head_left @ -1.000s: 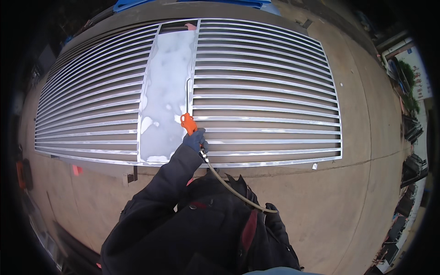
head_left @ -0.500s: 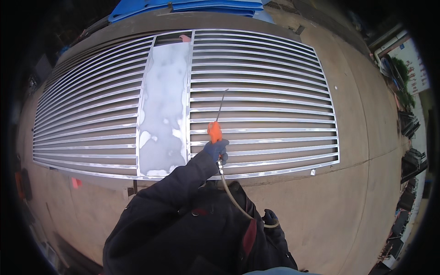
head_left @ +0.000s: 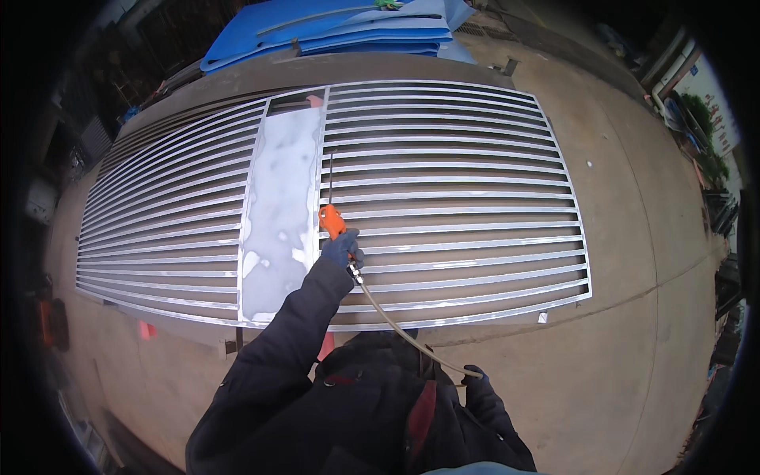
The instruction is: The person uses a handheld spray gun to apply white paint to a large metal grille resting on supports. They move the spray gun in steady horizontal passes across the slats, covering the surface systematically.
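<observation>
A long metal grille (head_left: pixel 475 198) of silver slats lies flat on the concrete, with a solid whitish panel (head_left: pixel 281 206) set in it left of centre. My left hand (head_left: pixel 342 249), in a blue glove, grips an orange blow gun (head_left: pixel 331 220) just right of that panel. Its thin nozzle points away from me along the panel's right edge. A pale hose (head_left: pixel 396 328) runs from the gun back across the grille's near edge to my gloved right hand (head_left: pixel 475 378), which holds it low by my dark jacket.
Blue sheets (head_left: pixel 332 32) are stacked beyond the grille's far edge. Concrete floor (head_left: pixel 633 317) stretches to the right and in front. A small red object (head_left: pixel 146 330) lies by the near left edge, and dark clutter lines the left rim.
My left hand with the gun swung a little right over the slats, then came back to the panel's right edge. The hose followed it.
</observation>
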Action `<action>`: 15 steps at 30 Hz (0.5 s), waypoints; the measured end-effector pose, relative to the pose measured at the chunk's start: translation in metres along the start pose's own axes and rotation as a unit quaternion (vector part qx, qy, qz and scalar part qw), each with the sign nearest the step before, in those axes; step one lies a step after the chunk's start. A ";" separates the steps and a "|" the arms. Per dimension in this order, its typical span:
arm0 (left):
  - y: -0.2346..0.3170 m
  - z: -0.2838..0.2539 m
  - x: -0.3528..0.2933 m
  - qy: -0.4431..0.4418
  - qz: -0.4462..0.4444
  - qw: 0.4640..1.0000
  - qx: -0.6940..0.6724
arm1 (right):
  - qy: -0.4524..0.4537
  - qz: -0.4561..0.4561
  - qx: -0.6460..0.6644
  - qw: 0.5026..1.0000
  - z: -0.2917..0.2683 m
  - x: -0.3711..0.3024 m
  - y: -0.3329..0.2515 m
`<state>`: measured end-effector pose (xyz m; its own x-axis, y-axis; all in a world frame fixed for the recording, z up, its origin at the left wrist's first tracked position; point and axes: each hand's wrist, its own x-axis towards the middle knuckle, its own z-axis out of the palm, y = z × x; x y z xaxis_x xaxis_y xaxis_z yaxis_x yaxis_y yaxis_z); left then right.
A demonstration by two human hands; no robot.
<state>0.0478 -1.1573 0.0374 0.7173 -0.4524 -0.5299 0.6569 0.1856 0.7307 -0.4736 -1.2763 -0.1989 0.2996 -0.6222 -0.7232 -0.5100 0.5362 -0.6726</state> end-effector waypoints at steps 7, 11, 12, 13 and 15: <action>0.003 0.014 0.046 -0.118 -0.090 0.985 0.087 | -0.127 -0.135 -0.143 0.972 0.012 0.002 -0.038; 0.041 0.008 0.086 -0.025 0.006 1.000 -0.006 | -0.121 -0.075 -0.123 0.982 0.023 0.000 -0.071; 0.046 0.006 0.094 0.018 0.007 1.000 -0.002 | -0.111 -0.072 -0.138 0.982 0.025 -0.002 -0.078; 0.041 0.008 0.101 -0.032 -0.038 0.996 0.069 | -0.103 -0.091 -0.148 0.979 0.028 -0.002 -0.084; 0.030 0.008 0.112 -0.099 -0.135 0.978 0.122 | -0.100 -0.127 -0.174 0.971 0.033 -0.006 -0.095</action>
<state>0.1466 -1.2094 0.0036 0.4502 -0.6211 -0.6415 0.7236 -0.1672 0.6696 -0.4000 -1.3048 -0.1355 0.5848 -0.5675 -0.5797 -0.6297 0.1329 -0.7654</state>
